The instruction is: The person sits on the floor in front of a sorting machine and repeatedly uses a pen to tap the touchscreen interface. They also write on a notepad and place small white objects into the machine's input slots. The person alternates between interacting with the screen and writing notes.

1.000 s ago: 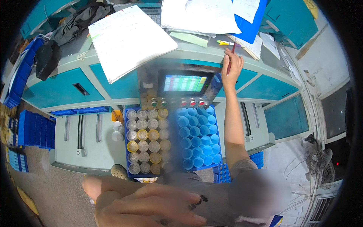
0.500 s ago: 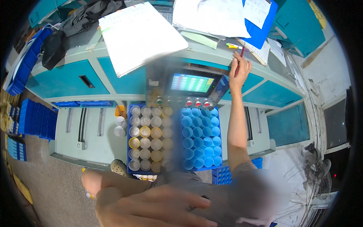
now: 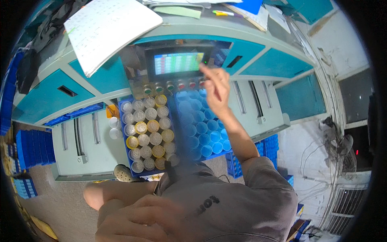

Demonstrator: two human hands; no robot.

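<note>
My right hand [image 3: 218, 89] reaches to the lower right of a lit touchscreen [image 3: 177, 63] in the machine panel. Its index finger points at the screen's right edge; I cannot tell whether it touches. A dark red pen [image 3: 218, 95] is held in the curled fingers. My left hand [image 3: 139, 218], blurred and close, lies low near my bent leg with its fingers stretched out and nothing visible in them. Below the screen stand a blue crate of cups with pale grainy contents [image 3: 152, 126], some yellow-rimmed, and a crate of light blue cups [image 3: 202, 128].
Green and red push buttons [image 3: 170, 86] line the panel under the screen. An open notebook [image 3: 113, 32] overhangs the worktop; a yellow-and-white pen [image 3: 223, 13] lies farther right. Two white lids or cups [image 3: 114, 128] sit left of the crates. Stacked blue trays [image 3: 35, 149] stand at the left.
My right hand has come down and left from the papers on the worktop to the touchscreen, still with the pen. The view has shifted. My left hand stays low.
</note>
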